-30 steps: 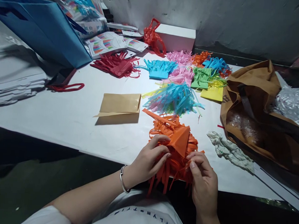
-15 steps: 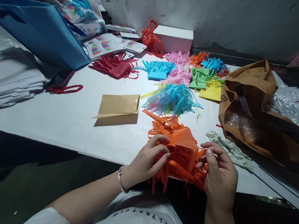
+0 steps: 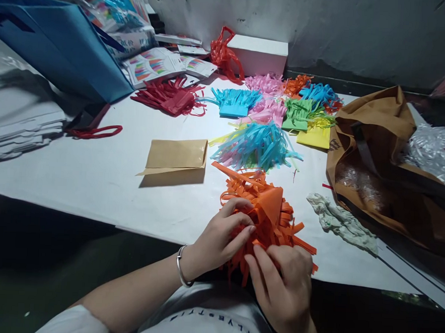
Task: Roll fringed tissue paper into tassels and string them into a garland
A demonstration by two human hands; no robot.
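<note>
since the earlier frame the right hand (image 3: pixel 283 284) has been brought in from the right edge of the orange fringed paper (image 3: pixel 270 209) to its near edge, and the paper's folded peak has been tipped more upright.

head view – the orange fringed paper is held at the near edge of the white table (image 3: pixel 95 179), its strips hanging over the edge toward the body. the left hand (image 3: pixel 218 238), with a bracelet (image 3: pixel 181 271) at the wrist, is closed on the paper's left side, fingers curled and pressed together into the strips. the right hand is seen from the back, its fingers held close together with the tips laid against the lower strips – whether a strip is pinched cannot be told.

just behind the orange paper a blue fringed pile (image 3: pixel 257 146) is seen, and to the left of that a brown envelope (image 3: pixel 176 155) lies flat. a crumpled rag (image 3: pixel 341 222) lies to the right, near a brown bag (image 3: pixel 376 144). red fringed paper (image 3: pixel 170 96) and a blue bag (image 3: pixel 65 44) are set farther back on the left.
</note>
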